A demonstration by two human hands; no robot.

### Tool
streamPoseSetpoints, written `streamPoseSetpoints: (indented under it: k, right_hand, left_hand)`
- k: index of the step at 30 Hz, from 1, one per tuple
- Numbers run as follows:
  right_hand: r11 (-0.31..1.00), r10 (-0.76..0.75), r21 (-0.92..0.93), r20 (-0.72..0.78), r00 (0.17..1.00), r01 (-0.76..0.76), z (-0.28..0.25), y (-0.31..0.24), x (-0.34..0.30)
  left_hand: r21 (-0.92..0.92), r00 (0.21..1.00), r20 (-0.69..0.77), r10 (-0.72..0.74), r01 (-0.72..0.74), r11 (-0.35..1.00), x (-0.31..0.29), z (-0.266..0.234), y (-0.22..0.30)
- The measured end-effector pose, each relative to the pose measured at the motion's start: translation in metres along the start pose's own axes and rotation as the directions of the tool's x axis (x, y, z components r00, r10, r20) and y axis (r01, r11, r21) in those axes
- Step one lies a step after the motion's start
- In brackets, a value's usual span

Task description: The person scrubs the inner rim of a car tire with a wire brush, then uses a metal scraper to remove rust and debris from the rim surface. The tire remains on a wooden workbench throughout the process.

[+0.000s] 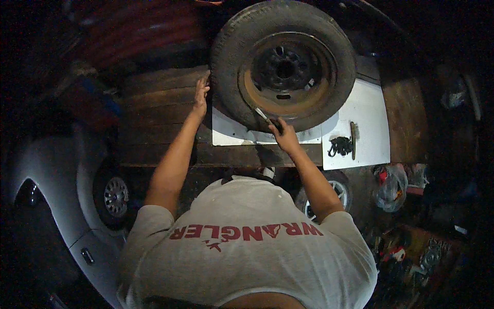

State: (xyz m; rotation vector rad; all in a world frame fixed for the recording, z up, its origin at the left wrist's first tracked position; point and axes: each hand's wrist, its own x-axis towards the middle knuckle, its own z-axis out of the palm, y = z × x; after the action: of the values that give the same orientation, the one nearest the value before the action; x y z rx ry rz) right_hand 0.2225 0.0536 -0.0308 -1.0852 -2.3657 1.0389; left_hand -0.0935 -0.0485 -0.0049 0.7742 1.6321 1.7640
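A wheel with a black tyre (231,62) stands on the wooden workbench, its dark steel rim (284,68) facing me; brown rust coats the rim's inner face. My left hand (201,95) rests against the tyre's left side, fingers stretched out and holding nothing. In my right hand (284,136) is a slim paintbrush (261,112), fingers closed round its dark handle. Its pale tip points at the rim's lower left edge; whether it touches cannot be told. White sheets (370,113) lie under the wheel.
On the white sheet at right lie a long-handled bristle brush (353,139) and a black tangled bundle (339,147). Wooden planks (159,118) extend left. A silver car (56,170) is at far left. Below the bench's right side are another wheel (337,190) and a clear plastic bag (389,190).
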Motion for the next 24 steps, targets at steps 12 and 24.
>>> streamPoseSetpoints:
  k: [12, 24]
  right_hand:
    - [0.984, 0.149, -0.097, 0.003, 0.989, -0.148, -0.036, -0.001, -0.022]
    - [0.989, 0.135, -0.056, -0.073, 0.988, -0.139, 0.007, -0.012, -0.02]
  left_hand:
    - [0.131, 0.991, 0.059, 0.124, -0.131, 0.983, 0.016, -0.006, -0.042]
    - [0.451, 0.806, 0.11, 0.581, -0.562, 0.693, 0.02, 0.004, -0.051]
